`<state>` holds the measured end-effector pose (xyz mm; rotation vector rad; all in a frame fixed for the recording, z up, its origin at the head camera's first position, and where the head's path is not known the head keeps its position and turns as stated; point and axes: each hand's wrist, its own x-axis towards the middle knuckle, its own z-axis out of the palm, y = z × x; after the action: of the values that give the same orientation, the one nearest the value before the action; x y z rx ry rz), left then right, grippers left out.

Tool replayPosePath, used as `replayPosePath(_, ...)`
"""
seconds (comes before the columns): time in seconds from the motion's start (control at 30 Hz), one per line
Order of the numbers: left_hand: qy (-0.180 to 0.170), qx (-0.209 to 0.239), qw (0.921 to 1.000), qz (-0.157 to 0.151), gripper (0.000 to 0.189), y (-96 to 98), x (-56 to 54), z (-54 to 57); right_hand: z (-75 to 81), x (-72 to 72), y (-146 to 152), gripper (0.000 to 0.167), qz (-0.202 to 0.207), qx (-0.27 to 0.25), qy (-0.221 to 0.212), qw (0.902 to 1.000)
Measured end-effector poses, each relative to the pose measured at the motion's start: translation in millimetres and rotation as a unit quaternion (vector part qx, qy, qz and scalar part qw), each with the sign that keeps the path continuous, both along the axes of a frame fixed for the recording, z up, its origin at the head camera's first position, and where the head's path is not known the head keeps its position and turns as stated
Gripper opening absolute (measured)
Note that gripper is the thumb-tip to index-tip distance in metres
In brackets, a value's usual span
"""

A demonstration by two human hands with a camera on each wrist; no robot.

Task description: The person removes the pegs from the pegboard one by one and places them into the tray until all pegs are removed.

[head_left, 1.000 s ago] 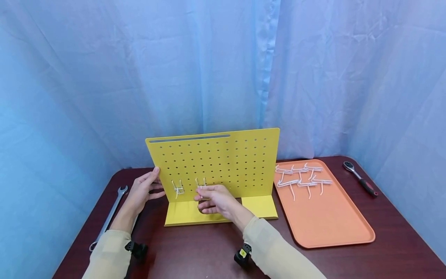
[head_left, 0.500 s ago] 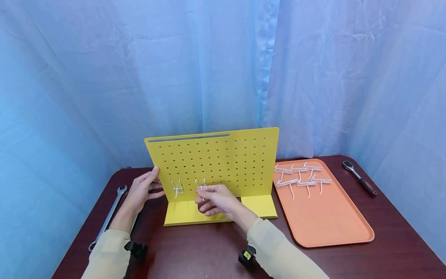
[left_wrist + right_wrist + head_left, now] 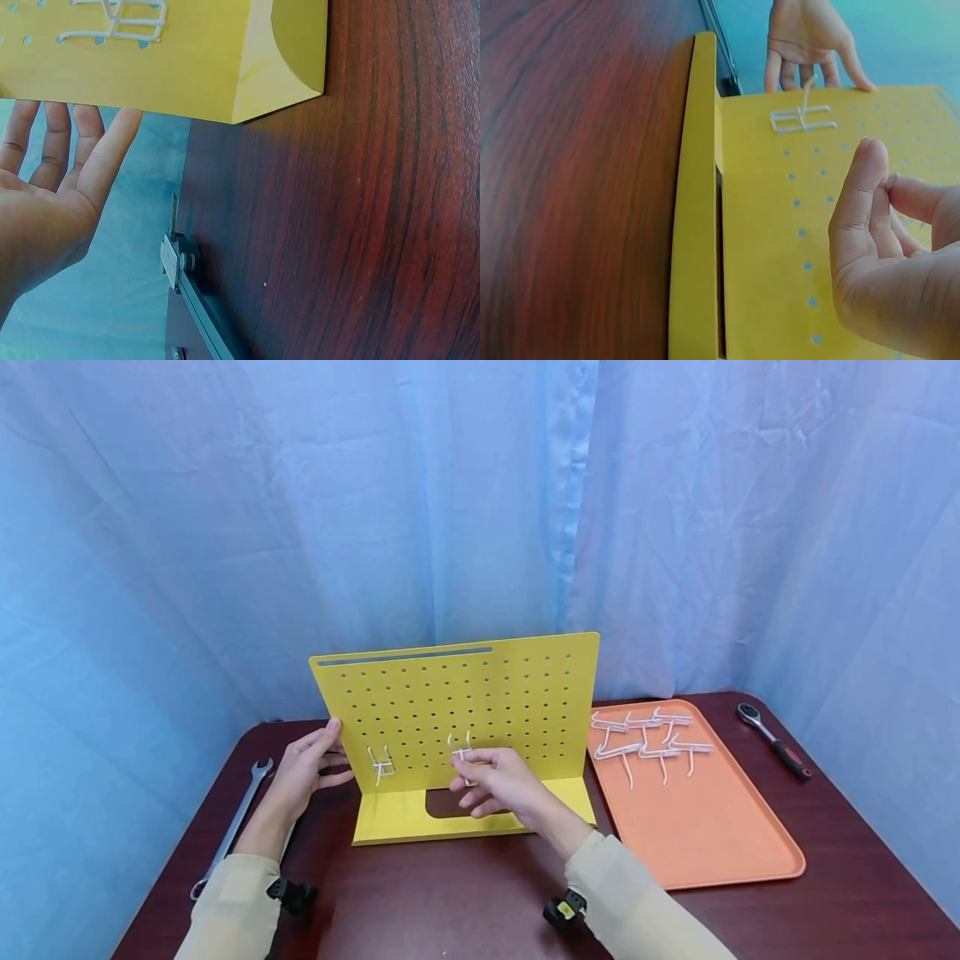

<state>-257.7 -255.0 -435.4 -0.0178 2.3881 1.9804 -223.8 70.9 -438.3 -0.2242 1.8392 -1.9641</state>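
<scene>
My left hand [image 3: 303, 772] holds the left edge of a yellow pegboard [image 3: 517, 718], its thumb at the front and its fingers reaching behind, where their tips are hidden. Between thumb and fingertips, my right hand [image 3: 502, 785] pinches a white wire pegboard hook [image 3: 460, 748] close in front of the board's lower rows of holes. Its two prongs point up, and the fingers cover much of its lower part. Another white hook [image 3: 381, 767] sits on the board at lower left, and the left wrist view shows this mounted hook [image 3: 112, 22] at the top.
An orange tray [image 3: 720, 835] to the right carries several white hooks [image 3: 663, 756] in two rows. Beyond it lies a ratchet [image 3: 776, 743]. A combination wrench [image 3: 234, 827] is at the left; a caliper [image 3: 196, 300] lies beside the left forearm. Blue curtains hang behind the table.
My right hand has shifted to the right along the board with the hook, baring more of the base's cutout. My left hand stays at the board's edge.
</scene>
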Motion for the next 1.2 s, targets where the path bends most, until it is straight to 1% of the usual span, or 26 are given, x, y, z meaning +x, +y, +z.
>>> replayPosePath(0.3,0.001,0.003,1.0000,0.001,0.065,0.0,-0.4,0.2,9.7,0.7,33,0.047,0.000,0.024,0.022,0.9995)
replayPosePath(0.63,0.000,0.007,1.0000,0.001,0.064,-0.5,-0.6,1.0,16.8,7.3,73,0.050,-0.008,0.052,0.041,0.9978)
replayPosePath(0.93,-0.002,0.011,0.9999,0.004,0.063,-1.2,-0.9,1.5,12.5,18.2,112,0.054,-0.030,0.083,0.048,0.9949)
replayPosePath(1.03,-0.003,0.015,0.9999,0.005,0.062,-1.1,-0.5,1.6,9.5,22.4,127,0.056,-0.038,0.088,0.044,0.9944)
replayPosePath(1.2,-0.008,0.018,0.9998,0.009,0.060,0.2,-1.0,1.0,4.2,26.1,152,0.055,-0.053,0.097,0.030,0.9934)
